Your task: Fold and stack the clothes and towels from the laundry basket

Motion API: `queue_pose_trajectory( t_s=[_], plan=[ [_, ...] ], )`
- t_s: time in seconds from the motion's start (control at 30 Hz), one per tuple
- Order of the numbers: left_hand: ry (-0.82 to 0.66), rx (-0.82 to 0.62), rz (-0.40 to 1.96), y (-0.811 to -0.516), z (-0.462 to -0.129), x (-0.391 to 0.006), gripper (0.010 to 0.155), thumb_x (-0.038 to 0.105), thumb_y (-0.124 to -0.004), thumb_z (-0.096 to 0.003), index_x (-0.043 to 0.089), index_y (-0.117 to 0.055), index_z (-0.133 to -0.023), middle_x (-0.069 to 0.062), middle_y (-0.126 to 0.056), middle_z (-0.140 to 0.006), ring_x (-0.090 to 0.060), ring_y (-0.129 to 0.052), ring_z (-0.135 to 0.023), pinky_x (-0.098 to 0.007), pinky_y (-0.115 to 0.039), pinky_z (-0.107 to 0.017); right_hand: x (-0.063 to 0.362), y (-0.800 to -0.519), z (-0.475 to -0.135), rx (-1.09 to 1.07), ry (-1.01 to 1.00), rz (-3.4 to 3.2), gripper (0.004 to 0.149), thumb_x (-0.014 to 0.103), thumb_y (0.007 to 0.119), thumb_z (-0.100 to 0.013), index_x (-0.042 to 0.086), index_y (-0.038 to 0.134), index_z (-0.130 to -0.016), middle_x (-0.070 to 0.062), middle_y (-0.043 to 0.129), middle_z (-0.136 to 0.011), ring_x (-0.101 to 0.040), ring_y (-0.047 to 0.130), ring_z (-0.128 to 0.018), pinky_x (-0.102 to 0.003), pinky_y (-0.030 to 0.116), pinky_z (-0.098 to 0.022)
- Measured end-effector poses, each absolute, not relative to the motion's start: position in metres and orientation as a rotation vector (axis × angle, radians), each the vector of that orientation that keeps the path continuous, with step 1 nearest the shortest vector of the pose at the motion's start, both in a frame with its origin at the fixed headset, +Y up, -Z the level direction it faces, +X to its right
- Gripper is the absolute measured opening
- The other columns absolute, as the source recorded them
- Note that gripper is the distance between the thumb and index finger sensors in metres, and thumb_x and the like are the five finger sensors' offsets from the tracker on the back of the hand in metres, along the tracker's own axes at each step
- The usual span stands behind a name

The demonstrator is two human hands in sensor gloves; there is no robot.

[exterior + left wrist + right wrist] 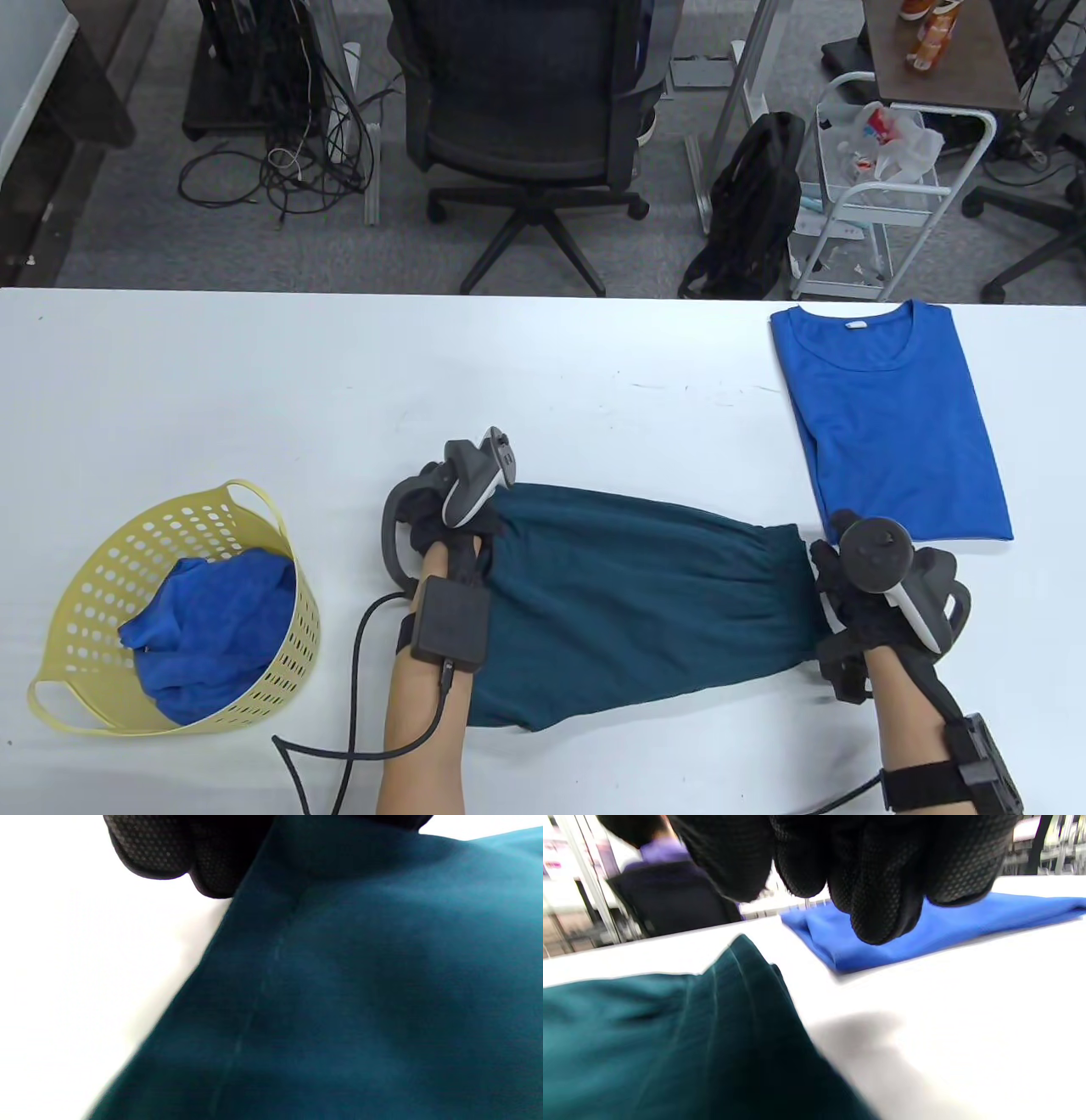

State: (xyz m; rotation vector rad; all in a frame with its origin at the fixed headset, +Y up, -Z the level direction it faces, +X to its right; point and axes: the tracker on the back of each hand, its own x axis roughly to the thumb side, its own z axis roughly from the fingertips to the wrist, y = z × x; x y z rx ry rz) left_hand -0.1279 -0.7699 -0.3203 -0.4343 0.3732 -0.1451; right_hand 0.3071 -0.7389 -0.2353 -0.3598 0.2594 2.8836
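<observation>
A dark teal garment (645,594) lies spread across the near middle of the white table (339,399). My left hand (433,522) grips its left far corner; in the left wrist view the cloth (360,984) runs up under my gloved fingers (178,853). My right hand (836,586) sits at the garment's gathered right edge. In the right wrist view its fingertips (878,912) hang loosely curled above the table with no cloth between them, and the teal garment (670,1035) lies just to their left. A folded blue T-shirt (891,424) (925,929) lies flat beyond the right hand.
A yellow perforated laundry basket (288,654) stands at the near left with a crumpled blue towel (212,628) inside. A black cable (365,628) trails from my left wrist. An office chair (526,110) and a cart stand past the table's far edge.
</observation>
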Motion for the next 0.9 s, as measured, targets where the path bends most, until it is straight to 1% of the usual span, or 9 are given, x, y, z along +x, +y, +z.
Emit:
queue_pose_trajectory(
  t_s=[0.13, 0.23, 0.43, 0.53, 0.63, 0.7, 0.77, 0.83, 0.9],
  plan=[
    [0.390, -0.458, -0.141, -0.764, -0.292, -0.141, 0.051, 0.051, -0.073, -0.0633, 0.017, -0.076, -0.102, -0.018, -0.075, -0.113, -0.041, -0.086, -0.092, -0.056, -0.077, -0.066, 0.285, -0.755, -0.233, -0.431, 0.625, 2.786, 0.087, 0.049, 0.075, -0.062, -0.011, 0.045, -0.117, -0.037, 0.069, -0.104, -0.052, 0.084, -0.080, -0.068, 0.068, -0.060],
    [0.299, -0.413, -0.095, -0.754, -0.270, -0.138, 0.088, 0.057, -0.069, -0.0620, 0.005, -0.034, -0.123, -0.032, -0.048, -0.124, -0.047, -0.078, -0.099, -0.059, -0.072, -0.069, 0.269, -0.765, -0.233, -0.515, 0.597, 2.887, 0.096, 0.045, 0.084, -0.056, -0.016, 0.040, -0.116, -0.038, 0.065, -0.104, -0.053, 0.078, -0.083, -0.071, 0.065, -0.062],
    [0.081, -0.184, -0.022, -0.729, -0.217, -0.128, 0.090, 0.056, -0.069, -0.0617, 0.006, -0.028, -0.124, -0.032, -0.043, -0.125, -0.048, -0.072, -0.103, -0.062, -0.070, -0.070, 0.274, -0.772, -0.241, -0.718, 0.615, 2.770, 0.104, 0.040, 0.095, -0.045, -0.020, 0.045, -0.113, -0.027, 0.071, -0.095, -0.042, 0.081, -0.076, -0.067, 0.067, -0.061],
    [0.014, -0.104, 0.019, -0.729, -0.192, -0.130, 0.088, 0.055, -0.070, -0.0612, 0.007, -0.032, -0.124, -0.031, -0.046, -0.125, -0.048, -0.072, -0.104, -0.062, -0.070, -0.071, 0.282, -0.776, -0.241, -0.747, 0.640, 2.666, 0.100, 0.040, 0.096, -0.044, -0.020, 0.050, -0.109, -0.014, 0.078, -0.081, -0.030, 0.085, -0.062, -0.064, 0.069, -0.060],
    [-0.025, -0.072, 0.013, -0.733, -0.180, -0.137, 0.086, 0.054, -0.071, -0.0605, 0.008, -0.034, -0.124, -0.030, -0.047, -0.125, -0.049, -0.071, -0.105, -0.063, -0.069, -0.071, 0.282, -0.776, -0.237, -0.741, 0.637, 2.668, 0.085, 0.040, 0.096, -0.045, -0.010, 0.062, -0.105, -0.014, 0.077, -0.080, -0.034, 0.082, -0.066, -0.070, 0.062, -0.062],
    [-0.023, -0.053, 0.010, -0.733, -0.178, -0.141, 0.086, 0.054, -0.070, -0.0604, 0.008, -0.035, -0.124, -0.030, -0.047, -0.125, -0.049, -0.069, -0.106, -0.064, -0.069, -0.071, 0.281, -0.776, -0.233, -0.726, 0.626, 2.680, 0.079, 0.041, 0.095, -0.047, -0.005, 0.065, -0.104, -0.027, 0.064, -0.095, -0.048, 0.070, -0.081, -0.079, 0.052, -0.062],
    [-0.024, -0.038, 0.048, -0.732, -0.178, -0.144, 0.085, 0.054, -0.070, -0.0604, 0.008, -0.035, -0.123, -0.030, -0.047, -0.125, -0.049, -0.069, -0.106, -0.064, -0.069, -0.071, 0.276, -0.776, -0.228, -0.699, 0.583, 2.684, 0.071, 0.039, 0.095, -0.049, -0.004, 0.069, -0.099, -0.041, 0.053, -0.104, -0.060, 0.062, -0.086, -0.082, 0.057, -0.059],
    [-0.035, -0.041, 0.082, -0.732, -0.177, -0.143, 0.084, 0.054, -0.070, -0.0603, 0.009, -0.037, -0.123, -0.031, -0.047, -0.125, -0.049, -0.069, -0.106, -0.064, -0.069, -0.071, 0.268, -0.773, -0.224, -0.687, 0.528, 2.763, 0.069, 0.035, 0.095, -0.049, -0.004, 0.065, -0.097, -0.040, 0.060, -0.102, -0.055, 0.073, -0.081, -0.074, 0.072, -0.056],
    [-0.047, -0.037, 0.083, -0.731, -0.175, -0.143, 0.085, 0.054, -0.070, -0.0600, 0.009, -0.035, -0.123, -0.031, -0.047, -0.125, -0.049, -0.069, -0.106, -0.064, -0.068, -0.071, 0.266, -0.775, -0.221, -0.668, 0.532, 2.759, 0.072, 0.033, 0.093, -0.052, -0.007, 0.056, -0.100, -0.035, 0.064, -0.099, -0.031, 0.088, -0.068, -0.055, 0.084, -0.053]
  ],
)
